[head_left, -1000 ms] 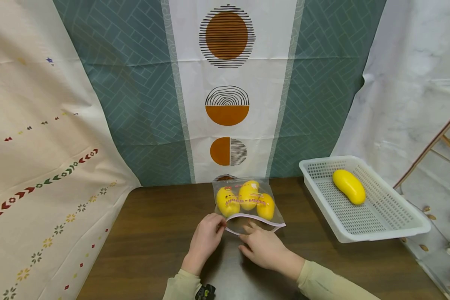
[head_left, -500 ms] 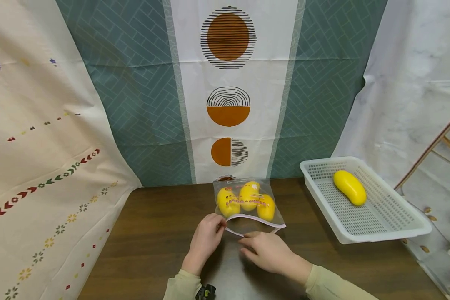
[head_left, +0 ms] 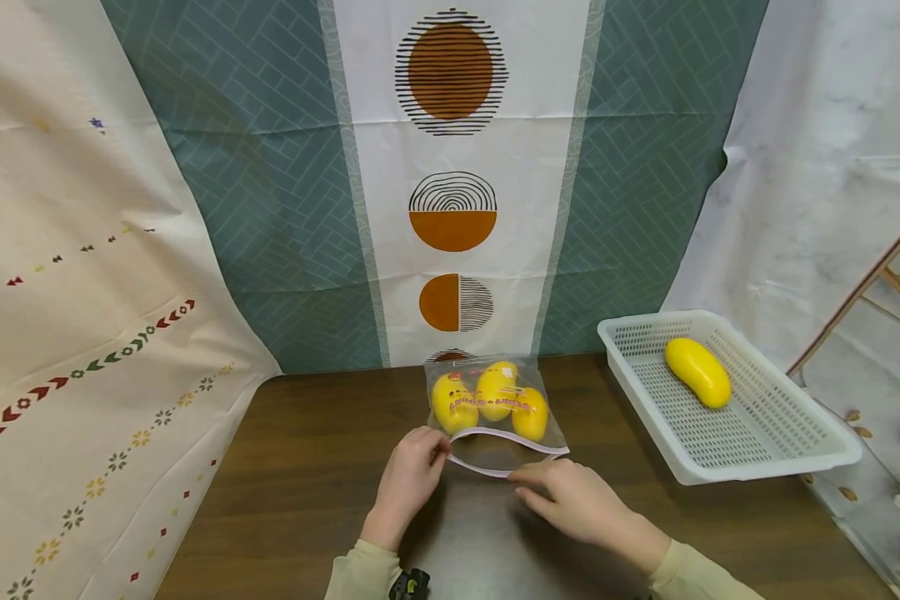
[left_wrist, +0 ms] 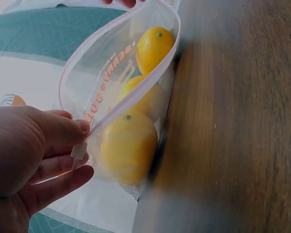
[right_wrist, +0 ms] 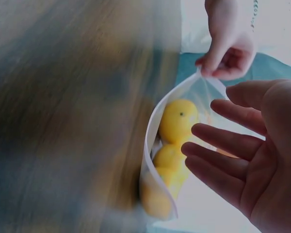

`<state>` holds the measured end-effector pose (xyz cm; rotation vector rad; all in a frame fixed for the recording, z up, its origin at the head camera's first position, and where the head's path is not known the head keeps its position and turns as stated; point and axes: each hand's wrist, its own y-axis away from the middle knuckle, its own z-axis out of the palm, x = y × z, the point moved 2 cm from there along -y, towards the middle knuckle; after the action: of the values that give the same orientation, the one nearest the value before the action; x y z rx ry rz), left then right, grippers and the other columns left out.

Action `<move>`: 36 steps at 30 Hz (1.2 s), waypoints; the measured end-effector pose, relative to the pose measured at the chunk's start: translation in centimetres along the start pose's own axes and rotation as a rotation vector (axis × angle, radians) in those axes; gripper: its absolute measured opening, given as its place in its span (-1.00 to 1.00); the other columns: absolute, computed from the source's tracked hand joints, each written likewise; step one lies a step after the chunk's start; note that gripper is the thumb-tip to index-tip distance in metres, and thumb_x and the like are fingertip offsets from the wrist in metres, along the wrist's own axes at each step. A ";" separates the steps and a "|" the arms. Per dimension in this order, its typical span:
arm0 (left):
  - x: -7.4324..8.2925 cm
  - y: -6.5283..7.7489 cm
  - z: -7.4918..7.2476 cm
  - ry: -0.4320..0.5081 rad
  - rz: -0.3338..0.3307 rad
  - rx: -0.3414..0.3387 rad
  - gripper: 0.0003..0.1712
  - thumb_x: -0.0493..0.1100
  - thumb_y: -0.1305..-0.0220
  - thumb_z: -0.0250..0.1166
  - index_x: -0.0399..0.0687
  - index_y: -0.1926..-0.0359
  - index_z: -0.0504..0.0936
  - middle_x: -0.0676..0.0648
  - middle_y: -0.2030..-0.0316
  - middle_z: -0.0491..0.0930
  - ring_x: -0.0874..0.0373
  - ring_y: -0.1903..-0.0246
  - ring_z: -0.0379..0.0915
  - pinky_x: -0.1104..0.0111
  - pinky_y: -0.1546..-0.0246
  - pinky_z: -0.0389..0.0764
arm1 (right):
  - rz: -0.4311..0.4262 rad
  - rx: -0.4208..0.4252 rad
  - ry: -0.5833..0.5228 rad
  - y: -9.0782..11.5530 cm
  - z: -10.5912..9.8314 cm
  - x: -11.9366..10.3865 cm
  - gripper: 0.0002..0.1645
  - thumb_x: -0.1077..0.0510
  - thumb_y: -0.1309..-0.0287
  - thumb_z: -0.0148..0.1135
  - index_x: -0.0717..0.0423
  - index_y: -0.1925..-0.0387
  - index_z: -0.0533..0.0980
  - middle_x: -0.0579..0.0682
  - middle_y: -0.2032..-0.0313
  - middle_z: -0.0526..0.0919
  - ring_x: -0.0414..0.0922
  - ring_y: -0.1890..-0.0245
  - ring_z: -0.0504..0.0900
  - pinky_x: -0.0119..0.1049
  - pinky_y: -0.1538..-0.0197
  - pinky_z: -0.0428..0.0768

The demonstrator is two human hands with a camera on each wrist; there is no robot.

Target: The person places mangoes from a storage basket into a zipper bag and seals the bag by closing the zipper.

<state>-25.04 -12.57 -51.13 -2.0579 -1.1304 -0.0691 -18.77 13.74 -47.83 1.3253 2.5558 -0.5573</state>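
A clear zip bag (head_left: 510, 435) with a pink-white rim and red print lies on the table, its mouth gaping towards me. Inside are three yellow mango-like fruits (head_left: 453, 404), which also show through the plastic in both wrist views. My left hand (head_left: 408, 479) pinches the bag's left corner between thumb and forefinger, beside the small white slider (left_wrist: 78, 150). At the right part of the mouth, my right hand (head_left: 570, 500) is held with fingers spread and straight, fingertips right at the lower rim. Nothing is gripped in its palm, as the right wrist view shows.
To the right stands a white perforated plastic basket (head_left: 780, 475) with one longer yellow fruit (head_left: 697, 372) in it. The brown wooden table (head_left: 292, 492) ends at a patterned cloth backdrop (head_left: 285, 208). More cloth hangs along both sides.
My right hand has slid right along the lower rim and drawn back slightly, and the mouth gapes a little wider. The left hand keeps its pinch at the corner.
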 end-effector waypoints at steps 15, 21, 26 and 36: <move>-0.3 -0.2 -0.1 0.009 -0.024 -0.009 -0.71 -0.46 -0.09 0.61 0.00 0.38 0.72 0.10 0.38 0.64 0.23 0.35 0.54 0.32 0.27 0.70 | 0.119 0.076 -0.172 3.0 -2.5 3.9 -0.68 0.01 -0.48 0.36 -0.09 -0.18 0.75 -0.24 -0.05 0.78 -0.31 0.08 0.68 -0.15 0.03 0.72; -0.4 -0.2 -0.2 -0.001 -0.013 -0.005 -0.71 -0.47 -0.09 0.60 -0.01 0.39 0.72 0.10 0.39 0.63 0.23 0.35 0.56 0.33 0.28 0.70 | 0.157 0.125 -0.170 3.7 -3.5 4.8 -0.69 0.03 -0.46 0.39 -0.05 -0.15 0.76 -0.21 -0.02 0.80 -0.27 0.06 0.74 -0.13 0.03 0.75; -0.4 -0.3 -0.3 -0.001 -0.032 -0.016 -0.71 -0.46 -0.11 0.60 0.00 0.38 0.72 0.11 0.39 0.63 0.24 0.35 0.54 0.33 0.27 0.70 | 0.171 0.177 -0.172 4.3 -4.6 5.3 -0.71 0.06 -0.46 0.39 -0.05 -0.13 0.76 -0.20 -0.01 0.80 -0.30 0.11 0.74 -0.21 0.08 0.74; -0.6 0.0 -0.3 0.014 -0.043 -0.014 -0.72 -0.46 -0.10 0.59 -0.03 0.38 0.72 0.09 0.39 0.63 0.23 0.36 0.53 0.32 0.28 0.70 | 0.238 0.260 -0.130 6.0 -6.4 6.9 -0.73 0.04 -0.45 0.40 -0.11 -0.11 0.77 -0.23 0.00 0.80 -0.25 0.07 0.75 -0.18 0.05 0.74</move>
<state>-25.32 -13.17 -51.15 -2.0423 -1.1689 -0.1128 -17.86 24.68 -45.89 1.5907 2.2381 -0.9179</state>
